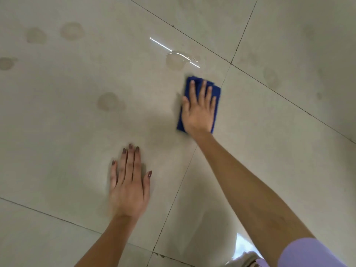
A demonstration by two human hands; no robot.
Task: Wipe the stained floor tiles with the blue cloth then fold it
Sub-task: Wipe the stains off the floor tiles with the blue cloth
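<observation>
A folded blue cloth [217,97] lies flat on the beige floor tiles [81,135], close to a grout line. My right hand [199,110] presses down on it with straight, spread fingers and covers most of it. Just beyond the cloth is a wet stain [176,62] with a bright glint. My left hand [129,182] rests flat on the bare tile nearer to me, fingers straight, holding nothing. A brownish stain [108,102] sits left of the cloth.
More faint round stains mark the tiles at the far left [71,30] and on the right-hand tile [270,77]. Dark grout lines cross the floor. A lilac sleeve [308,253] shows at the bottom right.
</observation>
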